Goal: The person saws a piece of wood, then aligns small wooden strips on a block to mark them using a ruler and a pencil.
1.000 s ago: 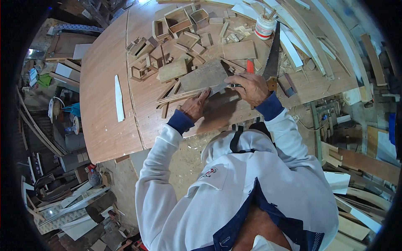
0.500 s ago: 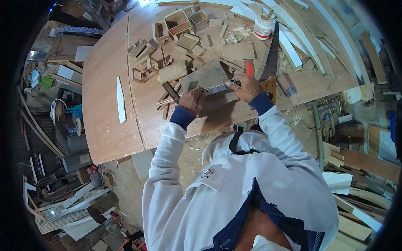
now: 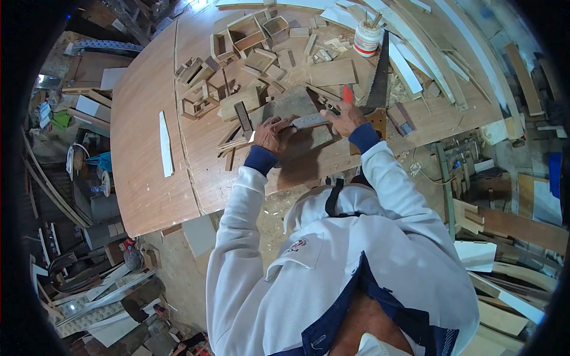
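Observation:
A flat grey metal strip (image 3: 310, 121), resembling a ruler or blade, spans the gap between my hands. My right hand (image 3: 347, 120) has its fingers closed on the strip's right end. At the other end, my left hand (image 3: 272, 135) curls with fingertips at the strip; what else it may hold is hidden. Below them lies a grey-brown board (image 3: 309, 141), and another worn board (image 3: 291, 102) is just beyond. Thin wooden sticks (image 3: 234, 144) and a small dark-faced frame piece (image 3: 243, 117) sit beside my left hand. Something red (image 3: 348, 94) sticks up behind my right hand.
A handsaw (image 3: 379, 74) lies right of my hands, near a white glue jar (image 3: 367, 39) with sticks in it. Small wooden boxes (image 3: 246, 32) and offcuts cover the far part of the table (image 3: 139, 130). Long strips (image 3: 427, 53) line the right edge.
The metal strip has turned, showing more of its broad face. My hands stay close together over the boards. The whole view has shifted slightly.

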Available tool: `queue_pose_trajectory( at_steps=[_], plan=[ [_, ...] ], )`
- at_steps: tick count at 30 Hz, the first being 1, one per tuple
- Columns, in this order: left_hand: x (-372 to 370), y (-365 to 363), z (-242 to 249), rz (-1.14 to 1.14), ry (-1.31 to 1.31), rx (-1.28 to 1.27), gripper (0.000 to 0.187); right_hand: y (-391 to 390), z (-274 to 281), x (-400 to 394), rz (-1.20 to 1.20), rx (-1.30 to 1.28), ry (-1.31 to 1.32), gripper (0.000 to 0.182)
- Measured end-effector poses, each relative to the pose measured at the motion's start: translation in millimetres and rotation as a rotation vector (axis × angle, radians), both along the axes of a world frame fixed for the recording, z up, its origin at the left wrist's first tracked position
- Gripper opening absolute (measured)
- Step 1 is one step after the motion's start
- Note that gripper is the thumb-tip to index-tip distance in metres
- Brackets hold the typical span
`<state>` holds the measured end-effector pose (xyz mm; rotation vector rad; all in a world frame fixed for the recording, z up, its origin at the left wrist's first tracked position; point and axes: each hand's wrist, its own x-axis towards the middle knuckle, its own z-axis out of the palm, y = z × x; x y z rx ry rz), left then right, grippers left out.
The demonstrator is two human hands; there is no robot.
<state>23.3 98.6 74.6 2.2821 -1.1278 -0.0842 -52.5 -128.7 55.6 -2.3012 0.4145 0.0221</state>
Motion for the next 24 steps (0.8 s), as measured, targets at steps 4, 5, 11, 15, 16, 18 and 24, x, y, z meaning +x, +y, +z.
queue_pose_trajectory(
  at_steps=[4,5,11,15,16,18,24],
  plan=[
    [4.1,3.7,-5.5,0.029,-0.103,-0.017,0.028,-8.0,-17.2,-3.3,-0.099,-0.007,-0.033,0.047],
    [5.4,4.1,-6.8,0.026,-0.101,-0.018,0.028,-9.8,-21.5,-5.9,-0.167,-0.093,-0.11,0.044],
    [16.3,8.2,-14.6,0.018,-0.043,0.013,0.032,-9.0,-27.9,-16.6,-0.156,-0.14,-0.009,0.029],
    [18.9,6.0,-18.9,0.009,-0.09,0.05,0.034,-11.0,-49.3,-18.4,-0.13,0.021,0.01,0.028],
    [19.4,5.2,-19.6,0.014,-0.067,0.062,0.034,-5.7,-38.1,-23.5,-0.157,0.027,-0.03,0.027],
    [22.5,5.0,-24.0,0.007,-0.082,0.066,0.034,3.8,-26.4,-29.1,-0.184,0.032,-0.069,0.027],
    [24.2,5.9,-32.7,0.033,-0.111,0.095,0.034,9.9,-29.4,-29.7,-0.272,0.018,-0.027,0.029]
  ],
)
